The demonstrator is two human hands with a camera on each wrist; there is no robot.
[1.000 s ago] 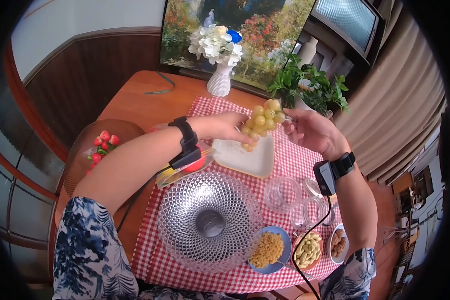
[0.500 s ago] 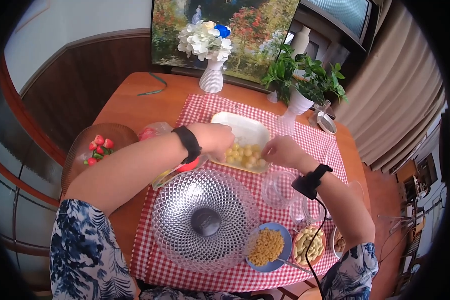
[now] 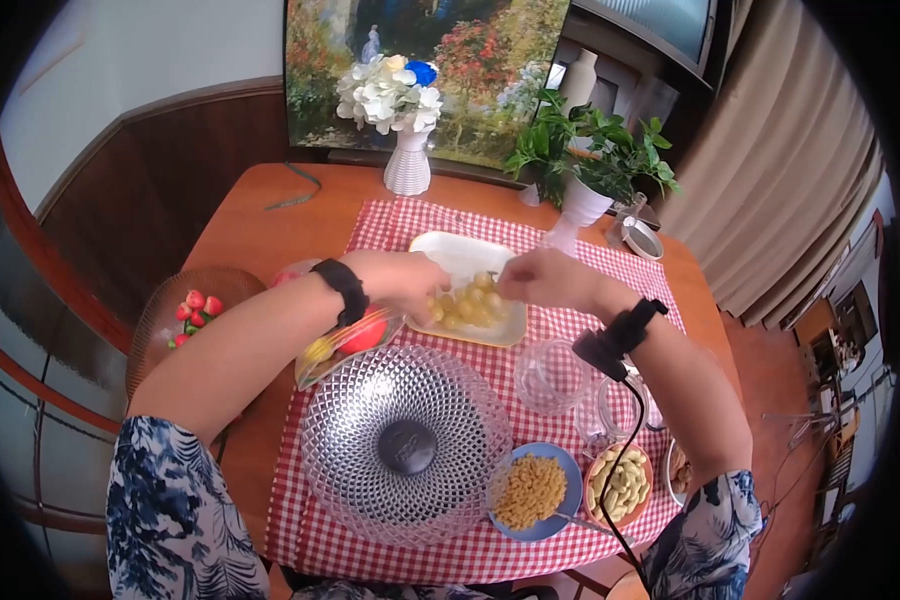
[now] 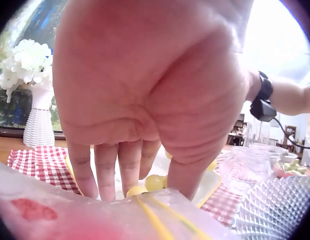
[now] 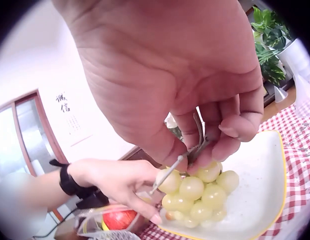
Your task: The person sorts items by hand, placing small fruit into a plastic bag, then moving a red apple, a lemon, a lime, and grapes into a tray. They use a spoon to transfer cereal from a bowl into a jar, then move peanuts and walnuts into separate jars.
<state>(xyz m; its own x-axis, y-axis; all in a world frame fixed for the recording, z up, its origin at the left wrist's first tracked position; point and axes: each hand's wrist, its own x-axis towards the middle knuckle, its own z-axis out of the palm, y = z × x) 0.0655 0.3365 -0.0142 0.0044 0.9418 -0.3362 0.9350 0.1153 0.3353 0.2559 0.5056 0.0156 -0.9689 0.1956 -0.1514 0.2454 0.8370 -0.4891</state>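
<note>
A bunch of pale green grapes (image 3: 473, 306) lies in a white dish (image 3: 515, 335) with a yellow rim. My right hand (image 3: 550, 278) pinches the bunch's brown stem (image 5: 197, 142) between thumb and fingertips, seen closely in the right wrist view. On the bunch's left side, my left hand (image 3: 400, 280) reaches down into the dish with its fingers (image 4: 106, 167) extended and thumb apart. Its fingertips are right beside the lower grapes. Under the left wrist sits a clear bag with a red apple (image 3: 365, 330), partly covered by the forearm.
A large cut-glass bowl (image 3: 335, 480) stands in front of the dish. Glass jars (image 3: 552, 375), a blue plate of yellow pasta (image 3: 532, 492) and a bowl of cashews (image 3: 622, 485) are on the right. Left is a brown tray of strawberries (image 3: 195, 312); behind stands a flower vase (image 3: 407, 165).
The grape bunch, held above the dish between both hands a second ago, has come down into it. Both hands lowered with it; the right keeps the stem while the left's fingers have loosened.
</note>
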